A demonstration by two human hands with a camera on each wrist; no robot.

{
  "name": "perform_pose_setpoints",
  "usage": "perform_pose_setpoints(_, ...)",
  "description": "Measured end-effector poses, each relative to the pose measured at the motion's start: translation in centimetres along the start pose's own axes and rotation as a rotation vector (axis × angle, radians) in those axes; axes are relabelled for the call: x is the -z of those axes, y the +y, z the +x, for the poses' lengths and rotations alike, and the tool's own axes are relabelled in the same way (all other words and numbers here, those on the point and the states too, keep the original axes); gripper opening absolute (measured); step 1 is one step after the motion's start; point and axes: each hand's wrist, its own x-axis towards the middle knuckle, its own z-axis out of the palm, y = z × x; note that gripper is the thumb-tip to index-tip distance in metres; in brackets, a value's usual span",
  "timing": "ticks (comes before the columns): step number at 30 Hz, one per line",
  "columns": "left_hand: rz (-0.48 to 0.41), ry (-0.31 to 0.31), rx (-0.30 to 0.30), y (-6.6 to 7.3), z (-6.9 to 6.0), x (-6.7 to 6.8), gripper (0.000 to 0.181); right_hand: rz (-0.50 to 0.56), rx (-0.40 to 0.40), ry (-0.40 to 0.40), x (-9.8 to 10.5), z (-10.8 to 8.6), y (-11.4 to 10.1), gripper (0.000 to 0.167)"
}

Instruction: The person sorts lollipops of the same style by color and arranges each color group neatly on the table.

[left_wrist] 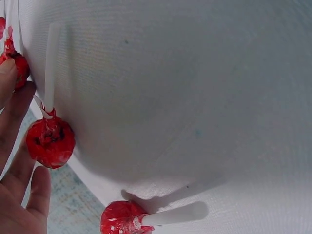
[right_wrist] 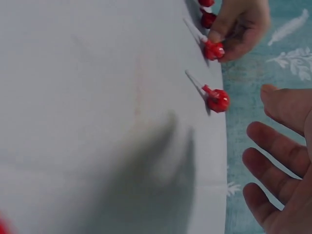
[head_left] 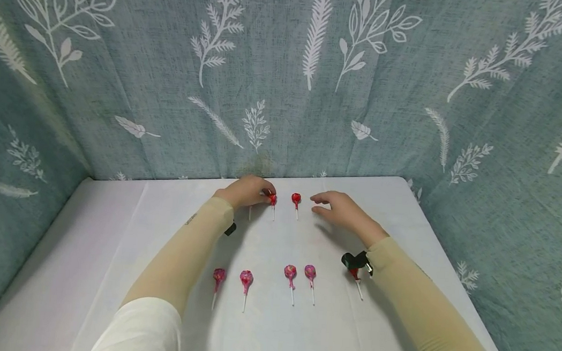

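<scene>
At the back of the white table, my left hand (head_left: 248, 191) pinches the head of a red-wrapped lollipop (head_left: 272, 198) between thumb and finger, its white stick toward me. In the left wrist view, another red lollipop (left_wrist: 50, 141) lies beside the lower fingers, and a third red one (left_wrist: 124, 217) is farther off, cut by the frame. To the right of the pinched one lies a single red lollipop (head_left: 296, 198). My right hand (head_left: 339, 208) hovers right of it with parted fingers, apart from it and holding nothing; the right wrist view shows the gap.
Nearer me lie pink-wrapped lollipops in two pairs, a left pair (head_left: 246, 278) and a right pair (head_left: 290, 272). Another red lollipop (head_left: 359, 289) is partly hidden below the right wrist camera (head_left: 353, 261). A leaf-patterned curtain (head_left: 276, 89) borders the table (head_left: 324, 334).
</scene>
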Motion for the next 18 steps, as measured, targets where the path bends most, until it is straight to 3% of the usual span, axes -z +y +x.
perform_pose_setpoints(7, 0.004, -0.011, 0.002, 0.0, -0.1, 0.1, 0.02, 0.036, 0.014, -0.007, 0.5, -4.3, 0.2, 0.039)
perform_pose_setpoints(18, -0.002, -0.002, -0.003, -0.1, -0.1, 0.1, 0.019, 0.08, -0.008, 0.034, -0.4, -10.6, 1.5, 0.036)
